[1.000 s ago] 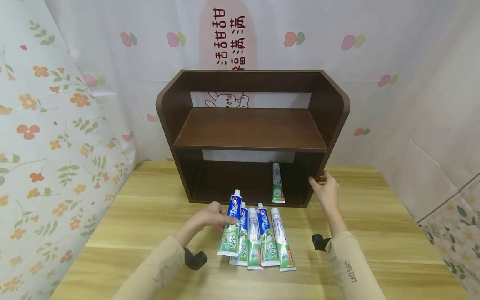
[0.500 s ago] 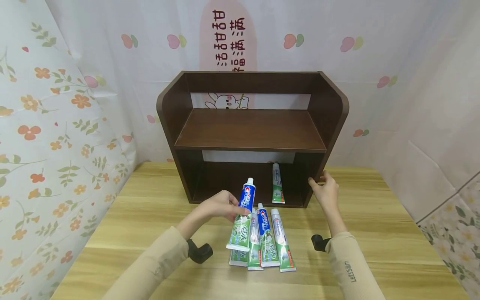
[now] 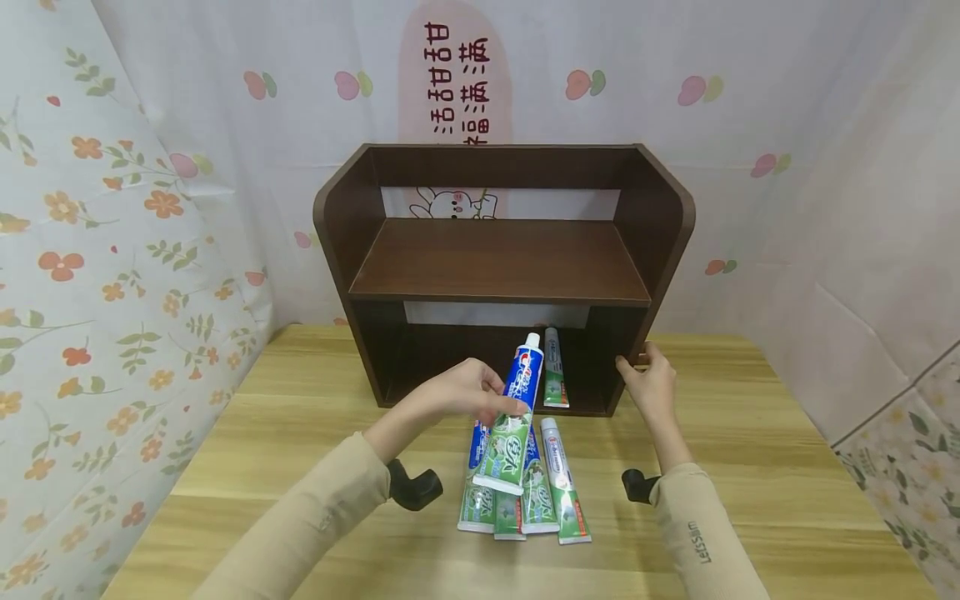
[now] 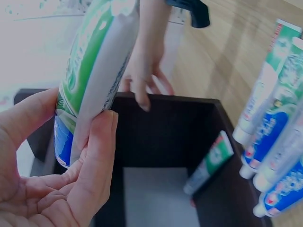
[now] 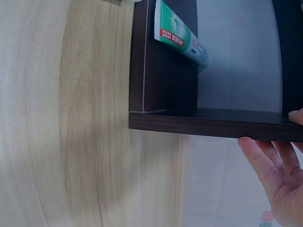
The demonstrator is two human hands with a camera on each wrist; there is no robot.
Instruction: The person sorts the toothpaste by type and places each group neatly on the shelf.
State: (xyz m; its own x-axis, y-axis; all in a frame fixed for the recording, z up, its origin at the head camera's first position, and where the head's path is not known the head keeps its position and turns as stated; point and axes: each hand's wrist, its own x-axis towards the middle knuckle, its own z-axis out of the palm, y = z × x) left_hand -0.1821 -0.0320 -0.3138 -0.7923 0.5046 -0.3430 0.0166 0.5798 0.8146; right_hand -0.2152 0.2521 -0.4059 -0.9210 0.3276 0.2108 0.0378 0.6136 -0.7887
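Note:
My left hand (image 3: pixel 467 390) pinches a blue and green toothpaste tube (image 3: pixel 507 450) between thumb and fingers, cap end up and tilted to the right. It hovers over the tubes in front of the dark brown shelf (image 3: pixel 498 260). In the left wrist view the held tube (image 4: pixel 90 71) shows its side and the thumb presses on it. My right hand (image 3: pixel 651 382) grips the shelf's right side panel (image 5: pixel 203 126), thumb inside and fingers outside. A white and green toothpaste tube (image 3: pixel 554 371) lies in the lower compartment, toward the right.
Several toothpaste tubes lie side by side on the wooden table (image 3: pixel 750 500); the rightmost is a white and green tube (image 3: pixel 562 483). The held tube partly covers the others. A patterned curtain (image 3: pixel 750 167) hangs behind the shelf.
My left hand has lifted the blue and green toothpaste tube and carried it right and toward the shelf. The right hand has stayed on the side panel.

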